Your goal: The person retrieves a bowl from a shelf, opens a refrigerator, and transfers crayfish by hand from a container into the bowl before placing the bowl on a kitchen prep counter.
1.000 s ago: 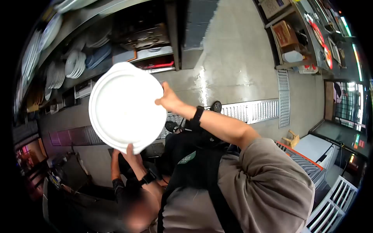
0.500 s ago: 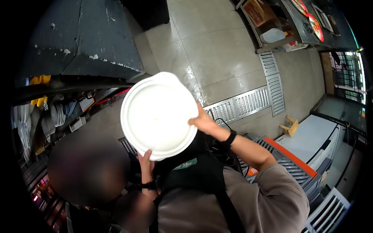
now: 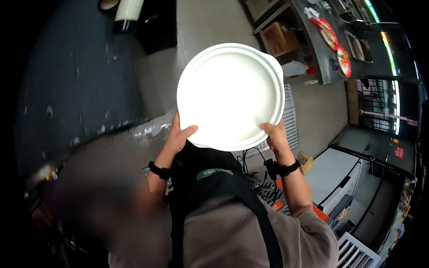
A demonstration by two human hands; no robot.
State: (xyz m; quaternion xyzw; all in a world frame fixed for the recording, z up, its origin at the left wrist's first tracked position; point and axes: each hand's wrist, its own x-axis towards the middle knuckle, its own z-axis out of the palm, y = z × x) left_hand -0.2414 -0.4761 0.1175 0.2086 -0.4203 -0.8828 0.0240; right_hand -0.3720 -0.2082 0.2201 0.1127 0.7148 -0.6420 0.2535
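Note:
A large round white pot [image 3: 228,96] with a thick rim and lug-like edges is held out in front of my chest. Its smooth inside faces the camera, with a faint yellowish spot near the middle. My left hand [image 3: 181,135] grips the rim at the lower left, thumb over the edge and fingers underneath. On the lower right, my right hand [image 3: 276,134] is closed on the rim the same way. Most of the fingers are hidden behind the pot.
A dark counter [image 3: 85,76] runs along the left, with a pale cylinder [image 3: 129,13] at its far end. At upper right stand a metal table [image 3: 328,71] with red-rimmed plates and a cardboard box [image 3: 280,38]. A white chest freezer [image 3: 333,172] is at right; blur covers the lower left.
The pot has moved to the right and away from my body in the view, turning slightly. My left hand shifted along the rim with it. The view has turned, bringing more of the dark counter into sight.

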